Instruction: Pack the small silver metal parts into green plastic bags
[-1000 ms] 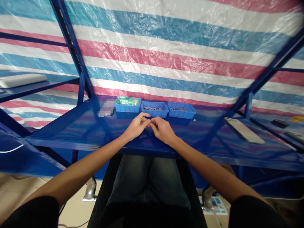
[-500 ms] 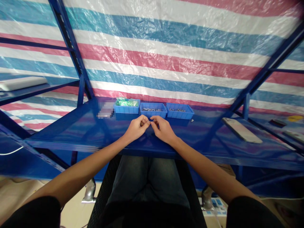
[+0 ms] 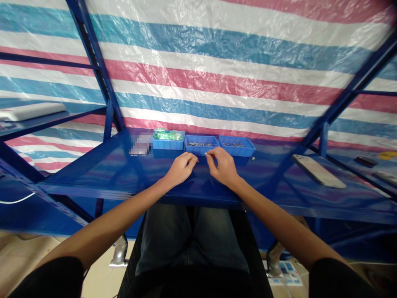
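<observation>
My left hand (image 3: pixel 182 169) is over the near part of the blue table, thumb and fingertips together; whatever they may hold is too small to make out. To its right, my right hand (image 3: pixel 223 167) pinches a small whitish piece (image 3: pixel 206 153) at the fingertips, just in front of the middle blue bin (image 3: pixel 201 150). This bin holds many small grey metal-looking parts. The right blue bin (image 3: pixel 238 150) also contains small greyish parts. In the left blue bin (image 3: pixel 168 144) lie green and clear plastic bags.
A small light piece (image 3: pixel 252 158) lies on the blue table (image 3: pixel 266 178) by the right bin. Farther right rests a pale phone (image 3: pixel 319 170). Blue metal posts stand at both sides, with a striped sheet (image 3: pixel 217 74) behind. A blurred-out item lies left of the bins.
My hands, previously fingertip to fingertip, have parted. The right hand has moved right and slightly up with the whitish piece showing at its fingertips. My left hand stays nearly in place.
</observation>
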Demonstrator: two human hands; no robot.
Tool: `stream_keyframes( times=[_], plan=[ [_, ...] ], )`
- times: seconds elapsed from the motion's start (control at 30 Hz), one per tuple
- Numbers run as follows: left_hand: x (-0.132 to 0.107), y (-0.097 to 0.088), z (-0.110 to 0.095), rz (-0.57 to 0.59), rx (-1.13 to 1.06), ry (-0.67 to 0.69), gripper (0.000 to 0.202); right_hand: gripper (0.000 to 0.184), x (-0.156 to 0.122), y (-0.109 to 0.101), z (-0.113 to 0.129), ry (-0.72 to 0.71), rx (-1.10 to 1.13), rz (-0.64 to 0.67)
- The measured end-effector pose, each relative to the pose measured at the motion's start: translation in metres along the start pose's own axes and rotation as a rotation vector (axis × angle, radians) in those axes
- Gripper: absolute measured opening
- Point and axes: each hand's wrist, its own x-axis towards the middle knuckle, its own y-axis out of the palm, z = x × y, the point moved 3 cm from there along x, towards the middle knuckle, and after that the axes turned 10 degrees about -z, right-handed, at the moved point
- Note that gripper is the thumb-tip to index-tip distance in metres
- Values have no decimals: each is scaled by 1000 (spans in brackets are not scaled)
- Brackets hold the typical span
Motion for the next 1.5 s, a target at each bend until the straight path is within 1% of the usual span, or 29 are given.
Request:
stream_keyframes(
  times=[0.07, 0.1, 0.13, 0.2, 0.23, 0.3, 0.33, 0.4, 0.47, 0.57, 0.67, 0.77, 0.83, 0.93, 1.07, 1.17, 1.27, 1.37, 1.5],
  plan=[
    [-1, 5, 3, 51, 116, 83, 20, 19, 14, -11, -22, 64, -82, -130],
    [-1, 8, 5, 92, 167, 124, 20, 21, 21, -16, -36, 114, -145, -188],
    [-3, 11, 7, 129, 212, 160, 21, 23, 27, -20, -50, 169, -207, -219],
    [-5, 15, 10, 178, 283, 203, 24, 25, 31, -24, -77, 266, -280, -177],
    [-5, 16, 11, 183, 309, 206, 25, 26, 30, -25, -87, 310, -294, -163],
    [-6, 15, 13, 167, 349, 188, 28, 27, 21, -24, -98, 322, -278, -133],
    [-5, 15, 14, 152, 363, 173, 30, 27, 14, -23, -97, 302, -255, -124],
    [-4, 13, 15, 124, 383, 143, 32, 26, 0, -20, -88, 217, -197, -67],
    [-4, 12, 16, 122, 397, 112, 31, 23, -13, -17, -70, 122, -149, 19],
    [-3, 12, 15, 151, 415, 95, 24, 20, -24, -14, -43, 47, -100, 121],
    [-4, 12, 11, 147, 392, 136, 20, 18, -29, -10, -19, -6, -66, 243],
    [-6, 13, 5, 138, 320, 199, 19, 22, -32, -4, -5, -22, -88, 326],
    [-7, 13, 3, 138, 283, 224, 19, 25, -32, -1, -2, 14, -95, 325],
    [-9, 13, 3, 127, 287, 217, 22, 24, -32, 2, 0, 58, -75, 301],
    [-11, 11, 5, 109, 375, 173, 19, 18, -33, 6, 2, -10, -51, 383],
    [-11, 12, 2, 145, 389, 198, 16, 17, -33, 9, 0, -31, -32, 442],
    [-11, 14, -4, 201, 371, 273, 17, 15, -32, 12, -2, 16, -47, 470],
    [-11, 15, -8, 258, 358, 299, 15, 13, -33, 15, -3, 80, -83, 469],
    [-11, 15, -9, 265, 397, 287, 12, 13, -34, 16, 0, 92, -109, 455]
  ],
)
